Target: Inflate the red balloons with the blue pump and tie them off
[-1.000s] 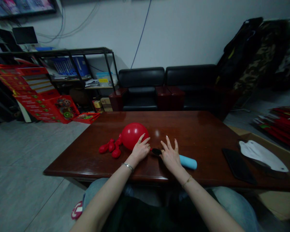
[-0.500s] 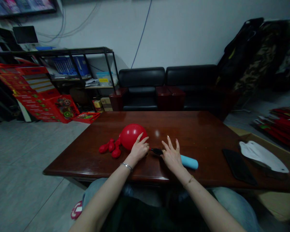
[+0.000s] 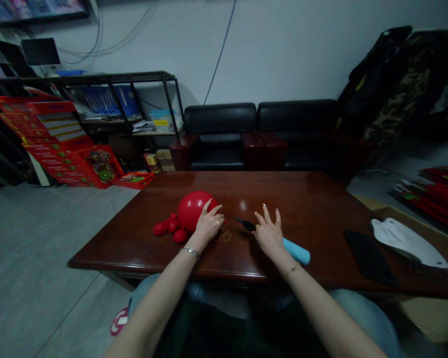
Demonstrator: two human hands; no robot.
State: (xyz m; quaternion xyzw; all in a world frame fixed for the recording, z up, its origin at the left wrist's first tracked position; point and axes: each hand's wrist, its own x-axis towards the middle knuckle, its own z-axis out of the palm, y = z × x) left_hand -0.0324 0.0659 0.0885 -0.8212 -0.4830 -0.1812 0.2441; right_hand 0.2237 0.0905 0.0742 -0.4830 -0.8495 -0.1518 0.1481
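Observation:
An inflated red balloon (image 3: 191, 209) rests above the table, with my left hand (image 3: 209, 223) closed at its neck side, the other fingers raised against it. Its red tip pokes out just right of that hand. My right hand (image 3: 267, 232) grips a balloon pump between thumb and forefinger, with its remaining fingers spread. The pump's black nozzle (image 3: 245, 223) points left, apart from the balloon, and its light blue barrel (image 3: 297, 251) extends behind the hand. Several small red balloons (image 3: 172, 226) lie left of the big one. Thin yellowish rubber bands (image 3: 224, 235) lie below my left hand.
The brown wooden table (image 3: 261, 189) has a dark flat object (image 3: 369, 256) at its right. A cardboard box (image 3: 438, 238) with a white item (image 3: 406, 241) stands beside it. Black armchairs (image 3: 219, 134) are behind. Red boxes (image 3: 56, 149) are stacked at left.
The balloon and my left hand have moved left, off the pump's nozzle. The nozzle now shows its bare tip, and the rubber bands are exposed. My right hand has shifted slightly right.

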